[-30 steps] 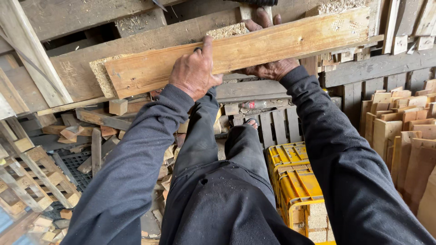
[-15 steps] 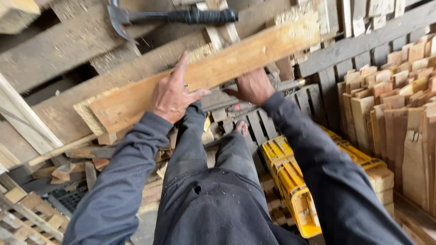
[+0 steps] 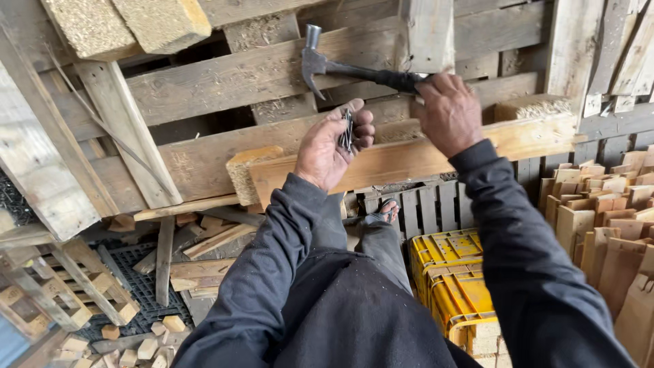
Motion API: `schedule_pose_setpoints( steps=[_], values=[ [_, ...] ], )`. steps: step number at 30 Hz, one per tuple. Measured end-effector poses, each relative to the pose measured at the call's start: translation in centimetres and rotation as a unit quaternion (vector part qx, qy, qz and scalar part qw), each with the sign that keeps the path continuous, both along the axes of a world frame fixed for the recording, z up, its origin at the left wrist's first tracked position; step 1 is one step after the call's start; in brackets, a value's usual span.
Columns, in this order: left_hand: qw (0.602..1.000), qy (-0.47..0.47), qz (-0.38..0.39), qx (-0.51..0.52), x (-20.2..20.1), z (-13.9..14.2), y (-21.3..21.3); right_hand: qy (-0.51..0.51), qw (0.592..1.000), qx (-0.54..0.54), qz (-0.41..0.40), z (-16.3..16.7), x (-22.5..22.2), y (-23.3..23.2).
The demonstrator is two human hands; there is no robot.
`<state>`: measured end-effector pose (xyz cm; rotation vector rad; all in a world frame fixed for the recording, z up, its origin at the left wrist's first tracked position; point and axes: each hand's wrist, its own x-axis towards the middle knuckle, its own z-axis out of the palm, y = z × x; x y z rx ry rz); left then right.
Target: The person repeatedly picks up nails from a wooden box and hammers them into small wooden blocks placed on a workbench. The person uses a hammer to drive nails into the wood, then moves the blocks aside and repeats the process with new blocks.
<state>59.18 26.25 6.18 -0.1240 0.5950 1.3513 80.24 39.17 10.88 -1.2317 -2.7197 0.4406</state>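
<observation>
my right hand (image 3: 448, 112) grips the black-handled steel claw hammer (image 3: 354, 68), while my left hand (image 3: 330, 146) pinches a bunch of dark nails (image 3: 348, 131) against the pale wooden plank (image 3: 409, 160) lying across the weathered pallet (image 3: 225, 82). i judge i'm about to nail; next, one nail needs setting upright on the plank.

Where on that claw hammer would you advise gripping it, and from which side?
Grip the claw hammer on its dark handle, near the right-hand end where the right hand holds it; the handle lies roughly level with the head leftward, so come from below right.
</observation>
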Motion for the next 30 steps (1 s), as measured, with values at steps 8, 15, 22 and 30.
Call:
schedule_pose_setpoints(
  steps=[8, 15, 22, 30],
  values=[
    [0.999, -0.028, -0.034, -0.001, -3.0, -0.8, 0.0, -0.079, 0.990, 0.105, 0.042, -1.4, -0.6, -0.1],
    [0.996, -0.033, -0.085, -0.018, -3.5, 0.1, -0.4, -0.187, 0.981, 0.041, 0.032, -4.5, -0.2, 1.5],
    [0.998, -0.008, -0.051, 0.041, -2.3, 2.6, -2.7, -0.318, 0.938, 0.039, 0.134, -6.4, 0.1, 3.7],
    [0.993, 0.096, -0.005, 0.070, 0.1, 3.4, -5.0, -0.188, 0.977, 0.029, 0.100, -2.3, -1.9, 1.9]
  ],
)
